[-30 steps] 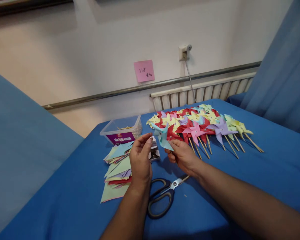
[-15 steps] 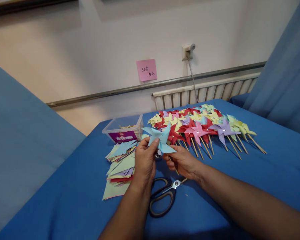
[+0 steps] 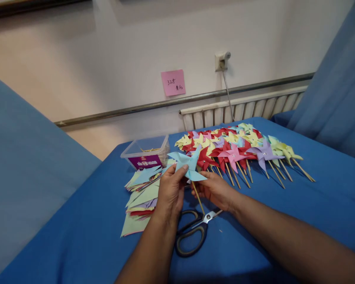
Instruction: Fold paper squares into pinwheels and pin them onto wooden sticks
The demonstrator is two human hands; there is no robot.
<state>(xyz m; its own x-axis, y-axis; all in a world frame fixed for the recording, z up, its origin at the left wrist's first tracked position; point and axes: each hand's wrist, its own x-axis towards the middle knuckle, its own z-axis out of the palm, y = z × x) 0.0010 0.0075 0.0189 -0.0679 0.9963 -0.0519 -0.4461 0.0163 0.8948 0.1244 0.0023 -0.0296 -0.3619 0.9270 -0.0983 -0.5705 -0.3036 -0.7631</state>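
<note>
From the head camera, a table draped in blue cloth [image 3: 77, 236] is seen from above, with two bare forearms reaching in from the bottom edge.

A light blue paper pinwheel [image 3: 187, 165] is held up between both hands, just in front of the near edge of a large spread of finished pinwheels [image 3: 233, 148] in red, yellow, pink, purple and green, laid with their sticks pointing toward the viewer. The left hand [image 3: 170, 193] is closed lightly on the pinwheel's left blades, thumb and fingertips pinched at the paper. The right hand [image 3: 214, 190] is curled under the pinwheel's right side; exactly what its fingers grip cannot be told, as the paper hides them.

A thin wooden stick [image 3: 197, 197] now hangs down from behind the pinwheel's centre, slanting toward the scissors [image 3: 192, 232] lying on the cloth. Half a second earlier only a short piece of it showed by the right hand, and a second ago the left hand was held apart from the paper. By this, the stick appears to be in the course of being joined to the wheel.

To the left lie a stack of cut coloured paper squares [image 3: 140, 197] and a clear plastic box [image 3: 146, 152]. A pink note [image 3: 173, 83] is stuck on the wall behind.
</note>
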